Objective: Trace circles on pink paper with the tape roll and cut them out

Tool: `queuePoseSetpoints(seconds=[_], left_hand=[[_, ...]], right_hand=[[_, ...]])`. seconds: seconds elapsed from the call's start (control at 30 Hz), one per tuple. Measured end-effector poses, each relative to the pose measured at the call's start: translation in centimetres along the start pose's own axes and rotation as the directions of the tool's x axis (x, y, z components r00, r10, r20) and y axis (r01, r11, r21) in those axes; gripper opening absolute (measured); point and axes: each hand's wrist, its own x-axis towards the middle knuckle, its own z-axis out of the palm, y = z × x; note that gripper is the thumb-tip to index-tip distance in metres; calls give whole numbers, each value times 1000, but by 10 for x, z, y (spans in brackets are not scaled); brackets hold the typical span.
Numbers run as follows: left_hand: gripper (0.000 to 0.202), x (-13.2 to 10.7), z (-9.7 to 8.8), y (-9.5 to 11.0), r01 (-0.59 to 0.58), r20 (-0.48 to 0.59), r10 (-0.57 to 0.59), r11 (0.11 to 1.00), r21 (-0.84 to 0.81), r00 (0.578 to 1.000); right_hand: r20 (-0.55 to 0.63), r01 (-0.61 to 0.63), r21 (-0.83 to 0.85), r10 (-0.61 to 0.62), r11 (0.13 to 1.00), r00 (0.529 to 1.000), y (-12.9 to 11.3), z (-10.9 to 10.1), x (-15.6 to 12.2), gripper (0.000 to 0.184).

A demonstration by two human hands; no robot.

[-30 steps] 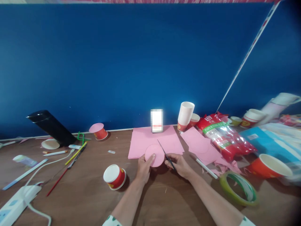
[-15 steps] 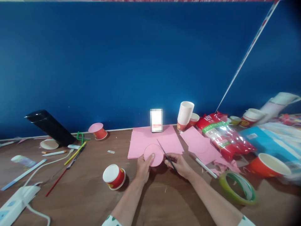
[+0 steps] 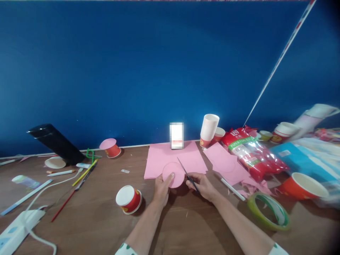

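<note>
My left hand (image 3: 160, 189) pinches a round pink paper disc (image 3: 174, 174), thumb on top, holding it just above the brown table (image 3: 92, 219). My right hand (image 3: 203, 186) is closed round the handles of a pair of scissors (image 3: 187, 175), whose thin blades point up and to the left, close to the disc's right edge. Behind the disc lies a pink paper sheet (image 3: 174, 156). A red paper cup (image 3: 129, 199) lies on its side to the left of my left hand.
More pink paper with offcuts (image 3: 228, 164), a white pen (image 3: 232, 189) and a green tape roll (image 3: 268, 211) lie at the right. A cup stack (image 3: 209, 130), a red cup packet (image 3: 252, 152), a black cylinder (image 3: 55, 142), pencils (image 3: 85, 173) and a power strip (image 3: 13, 233) are around.
</note>
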Motion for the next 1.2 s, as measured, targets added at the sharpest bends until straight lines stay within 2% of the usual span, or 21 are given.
queuePoseSetpoints(seconds=[0.33, 0.73, 1.2], left_hand=[[47, 1, 0, -1, 5, -17, -5, 1000, 7, 1000], [45, 2, -1, -2, -10, 13, 10, 1000, -4, 1000], [44, 1, -1, -2, -3, 0, 3, 1000, -25, 1000]], right_hand=[[-13, 16, -31, -17, 999, 1000, -9, 4, 0, 42], [-14, 18, -20, -18, 1000, 1000, -6, 3, 0, 41], [-3, 7, -69, -7, 998, 1000, -3, 1, 0, 40]])
